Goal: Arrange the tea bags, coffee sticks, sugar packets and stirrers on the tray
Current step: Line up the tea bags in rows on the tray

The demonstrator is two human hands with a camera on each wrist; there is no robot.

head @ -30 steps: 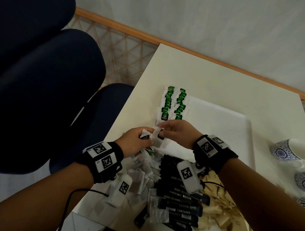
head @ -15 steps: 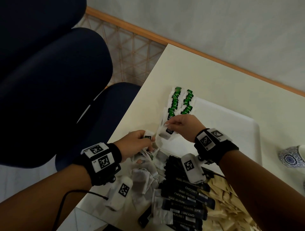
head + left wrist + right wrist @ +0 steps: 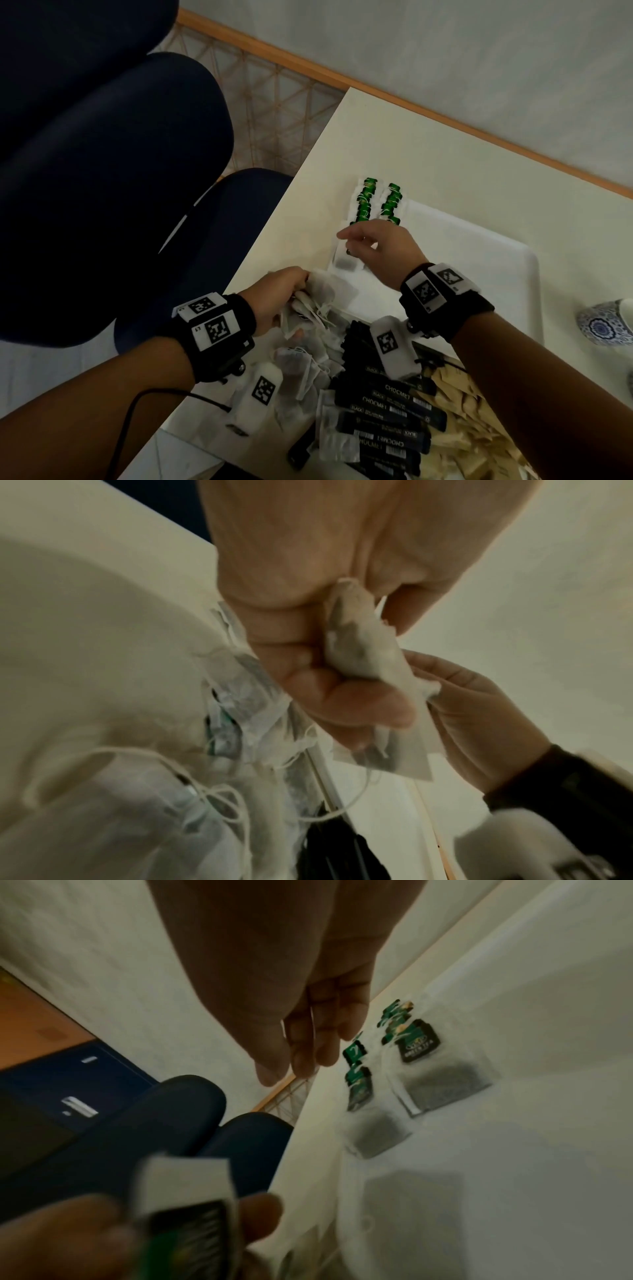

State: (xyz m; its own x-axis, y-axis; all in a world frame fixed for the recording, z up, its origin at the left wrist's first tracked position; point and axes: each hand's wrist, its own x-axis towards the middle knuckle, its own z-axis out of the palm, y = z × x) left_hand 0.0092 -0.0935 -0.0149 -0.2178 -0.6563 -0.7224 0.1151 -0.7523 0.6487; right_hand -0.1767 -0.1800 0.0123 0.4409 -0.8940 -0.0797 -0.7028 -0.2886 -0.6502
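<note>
A white tray (image 3: 462,274) lies on the cream table. Two rows of green-tagged tea bags (image 3: 376,202) run along its far left corner. My right hand (image 3: 356,241) hovers over their near end with relaxed fingers (image 3: 298,1064) and holds nothing. The nearest tea bag (image 3: 344,262) lies flat just under it. My left hand (image 3: 294,291) grips a bunch of tea bags (image 3: 359,642) at the tray's near left corner. Black coffee sticks (image 3: 383,404) and brown sugar packets (image 3: 479,428) are heaped near me. I see no stirrers.
Loose tea bags (image 3: 301,370) with tangled strings lie by the table's near left edge. A blue patterned cup (image 3: 606,322) stands right of the tray. Dark blue chairs (image 3: 120,171) stand left of the table. A bare patch of table (image 3: 394,144) lies beyond the tray.
My right hand took a tea bag from my left hand, carried it away to the rows on the tray and let it go. My left hand still grips its bunch.
</note>
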